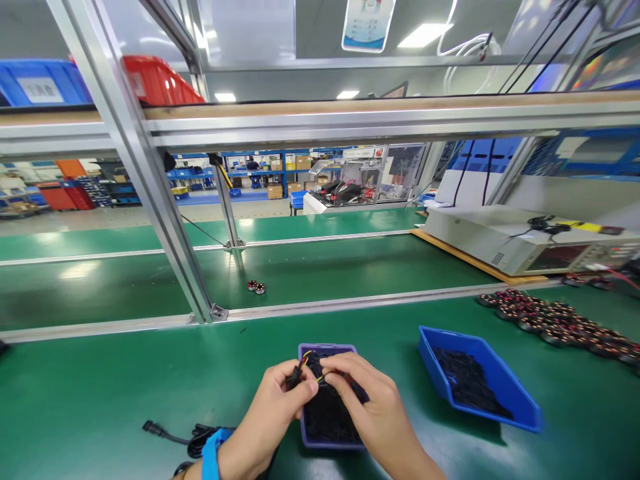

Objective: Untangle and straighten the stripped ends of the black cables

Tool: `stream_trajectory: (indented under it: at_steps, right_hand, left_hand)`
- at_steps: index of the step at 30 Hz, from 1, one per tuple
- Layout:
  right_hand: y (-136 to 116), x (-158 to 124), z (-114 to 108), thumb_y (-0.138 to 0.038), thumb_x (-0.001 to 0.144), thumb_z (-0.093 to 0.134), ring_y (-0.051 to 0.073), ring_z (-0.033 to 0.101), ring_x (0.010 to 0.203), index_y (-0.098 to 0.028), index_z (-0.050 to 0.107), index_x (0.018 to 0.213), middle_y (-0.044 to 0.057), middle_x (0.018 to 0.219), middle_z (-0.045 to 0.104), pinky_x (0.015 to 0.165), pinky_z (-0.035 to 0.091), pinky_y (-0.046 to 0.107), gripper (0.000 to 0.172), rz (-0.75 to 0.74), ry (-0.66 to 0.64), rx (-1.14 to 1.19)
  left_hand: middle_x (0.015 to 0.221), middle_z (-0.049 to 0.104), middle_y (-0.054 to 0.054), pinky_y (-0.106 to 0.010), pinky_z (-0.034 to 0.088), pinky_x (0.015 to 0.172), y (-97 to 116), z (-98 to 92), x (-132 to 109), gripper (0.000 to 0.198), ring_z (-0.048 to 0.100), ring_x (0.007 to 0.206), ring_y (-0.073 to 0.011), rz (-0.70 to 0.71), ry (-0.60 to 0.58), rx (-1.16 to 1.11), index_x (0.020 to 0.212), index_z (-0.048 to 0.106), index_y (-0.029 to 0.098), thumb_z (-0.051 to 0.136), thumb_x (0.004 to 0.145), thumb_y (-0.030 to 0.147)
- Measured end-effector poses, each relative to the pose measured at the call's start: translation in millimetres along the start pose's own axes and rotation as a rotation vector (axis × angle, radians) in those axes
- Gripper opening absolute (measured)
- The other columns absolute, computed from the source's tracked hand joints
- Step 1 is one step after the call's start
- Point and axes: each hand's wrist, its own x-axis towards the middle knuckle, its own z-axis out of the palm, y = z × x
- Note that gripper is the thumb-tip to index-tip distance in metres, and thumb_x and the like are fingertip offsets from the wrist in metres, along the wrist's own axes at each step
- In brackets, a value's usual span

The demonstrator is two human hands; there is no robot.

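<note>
Above the purple box (330,347), your left grip (280,400) holds the black plug (294,378) and your right grip (373,393) pinches the thin wires (304,360), so if you pull too strongly, one may possibly come loose.

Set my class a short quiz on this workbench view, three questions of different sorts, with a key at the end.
1. Fill in: between the left hand and the right hand, above the purple bin, are thin wires, with bright red and ____ showing.
2. Choose: the blue bin is nearer to (a) the left hand (b) the right hand.
3. True or false: the blue wristband is on the right wrist.

Key: 1 yellow; 2 b; 3 false, left wrist.
</note>
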Motion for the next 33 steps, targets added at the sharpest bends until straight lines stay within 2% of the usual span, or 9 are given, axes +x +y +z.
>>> stream_trajectory:
  at_steps: [10,22,33]
  right_hand:
    - [-1.5,2.5,-2.8,-0.025,0.095,0.058,0.020,0.073,0.081,-0.026,0.074,0.093,0.002,0.090,0.077,0.080,0.060,0.028,0.016,0.032,0.019,-0.033]
    - [-3.9,3.5,-4.8,-0.026,0.095,0.059,0.020,0.073,0.078,-0.026,0.074,0.090,0.002,0.087,0.077,0.075,0.059,0.028,0.016,0.038,0.014,-0.034]
    - [-5.0,2.8,-4.5,-0.021,0.094,0.060,0.018,0.074,0.077,-0.027,0.074,0.092,-0.001,0.087,0.078,0.073,0.059,0.024,0.015,0.003,0.008,-0.048]
  left_hand:
    - [0.055,0.037,0.008,-0.021,0.024,0.047,-1.9,0.7,1.1,0.046,0.026,0.053,-0.0087,-0.007,-0.024,-0.012,0.064,0.057,0.018,0.079,0.064,0.059]
    - [0.058,0.037,0.007,-0.021,0.024,0.049,-10.2,-2.2,2.0,0.035,0.026,0.056,-0.0098,0.010,-0.034,0.020,0.067,0.057,0.018,0.075,0.073,0.047]
    - [0.062,0.041,0.006,-0.021,0.023,0.050,-9.6,-1.6,1.4,0.033,0.027,0.057,-0.0098,0.010,-0.029,0.003,0.067,0.056,0.018,0.073,0.074,0.045]
